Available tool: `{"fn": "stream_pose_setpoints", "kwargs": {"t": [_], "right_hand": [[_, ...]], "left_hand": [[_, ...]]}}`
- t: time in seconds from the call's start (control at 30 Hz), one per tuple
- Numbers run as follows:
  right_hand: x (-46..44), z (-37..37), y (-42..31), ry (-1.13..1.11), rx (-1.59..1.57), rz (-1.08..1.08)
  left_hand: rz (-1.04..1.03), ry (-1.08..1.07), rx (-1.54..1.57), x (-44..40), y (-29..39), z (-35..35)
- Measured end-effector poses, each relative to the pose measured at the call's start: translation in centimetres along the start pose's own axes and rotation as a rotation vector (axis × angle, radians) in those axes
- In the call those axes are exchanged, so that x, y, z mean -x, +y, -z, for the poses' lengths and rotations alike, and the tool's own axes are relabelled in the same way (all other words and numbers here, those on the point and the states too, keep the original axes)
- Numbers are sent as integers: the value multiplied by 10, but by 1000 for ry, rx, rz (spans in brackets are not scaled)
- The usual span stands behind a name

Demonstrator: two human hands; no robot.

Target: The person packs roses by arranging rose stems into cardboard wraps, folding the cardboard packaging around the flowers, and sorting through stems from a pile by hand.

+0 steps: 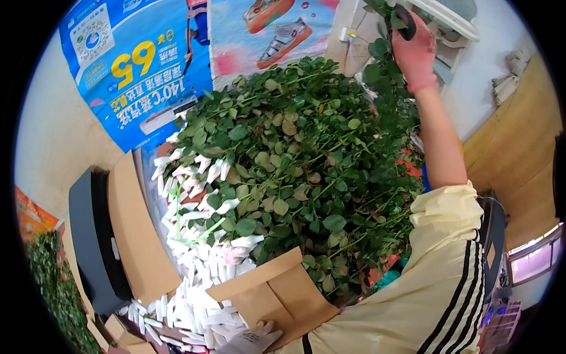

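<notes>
Striped sleeve (407, 277) at five o'clock; right hand (414, 52), one o'clock, clamped on leafy stems (379, 49), held high probably to clear the central foliage heap (295, 153); left hand (252, 340), six o'clock, touches cardboard (283, 301), grip unclear.

Inverted blue poster (141, 94): the large yellow number (133, 64) apparently reads 65; "140°C" (172, 89) stands in white among Chinese characters, most too small to decipher; a QR code (92, 37) occupies one corner. Printing on the left glove (252, 339) is illegible.
</notes>
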State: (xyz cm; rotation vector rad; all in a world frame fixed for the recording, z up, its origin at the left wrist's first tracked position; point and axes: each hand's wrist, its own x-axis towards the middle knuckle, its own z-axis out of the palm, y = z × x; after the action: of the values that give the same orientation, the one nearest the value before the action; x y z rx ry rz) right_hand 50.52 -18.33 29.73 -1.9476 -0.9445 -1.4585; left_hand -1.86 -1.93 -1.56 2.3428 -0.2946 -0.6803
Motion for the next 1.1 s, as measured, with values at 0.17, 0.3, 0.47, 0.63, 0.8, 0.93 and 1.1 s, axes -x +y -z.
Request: {"fn": "stream_pose_setpoints", "kwargs": {"t": [0.17,0.3,0.47,0.63,0.8,0.93,1.1], "right_hand": [[78,-15,-93,-612,9,509],[137,-54,-128,-994,-25,602],[201,-88,-163,-1109,-158,738],[258,-126,-163,-1566,-272,334],[242,-125,-157,-1620,-180,356],[221,-116,-132,-1514,-166,212],[205,-100,-101,-1378,-277,109]], "left_hand": [[-189,246,177,18,29,153],[270,543,216,-39,-27,232],[327,518,-16,-136,-129,226],[569,403,-142,-138,-109,230],[485,403,-217,-100,-133,230],[501,556,-104,-60,-164,243],[664,777,-107,-26,-211,267]]}}
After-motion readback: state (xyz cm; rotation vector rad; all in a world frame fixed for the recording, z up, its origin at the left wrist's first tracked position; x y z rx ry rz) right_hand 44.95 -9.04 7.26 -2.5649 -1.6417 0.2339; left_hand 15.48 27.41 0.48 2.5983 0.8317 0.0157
